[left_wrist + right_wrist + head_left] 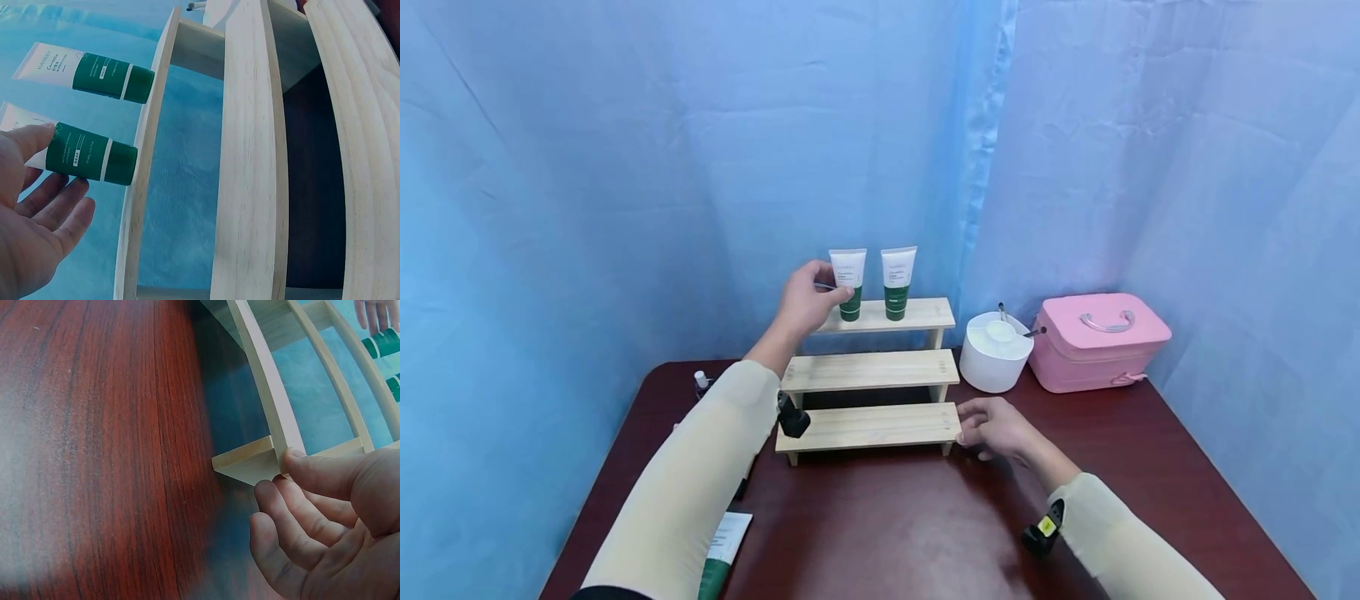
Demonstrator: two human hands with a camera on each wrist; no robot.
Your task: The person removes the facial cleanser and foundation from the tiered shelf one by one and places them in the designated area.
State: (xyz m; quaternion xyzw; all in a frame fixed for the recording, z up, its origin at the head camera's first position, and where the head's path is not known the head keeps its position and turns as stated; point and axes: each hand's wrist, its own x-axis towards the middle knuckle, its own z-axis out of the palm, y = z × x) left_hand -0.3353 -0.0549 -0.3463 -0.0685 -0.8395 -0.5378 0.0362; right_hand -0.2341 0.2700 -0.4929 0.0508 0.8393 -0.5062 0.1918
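Observation:
My left hand (807, 302) holds a white and green squeeze tube (852, 268) at the left of the top tier, thumb in front and fingers behind. The tube is upright, its green cap down at the board. A matching tube (898, 273) stands on its cap just to the right, apart from it. Both rest along a three-tier wooden display shelf (868, 427). At the right end of the lowest tier, my right hand (1000, 429) grips the board's corner; in the right wrist view the thumb (319, 472) presses the front edge, the other fingers curled below.
A white round organizer (992, 367) and a pink case (1097, 346) stand right of the shelf. Another white and green tube (726, 537) lies at the front left, partly behind my left sleeve. A white-capped bottle (702, 381) shows at the back left. Blue curtains (625, 167) hang behind.

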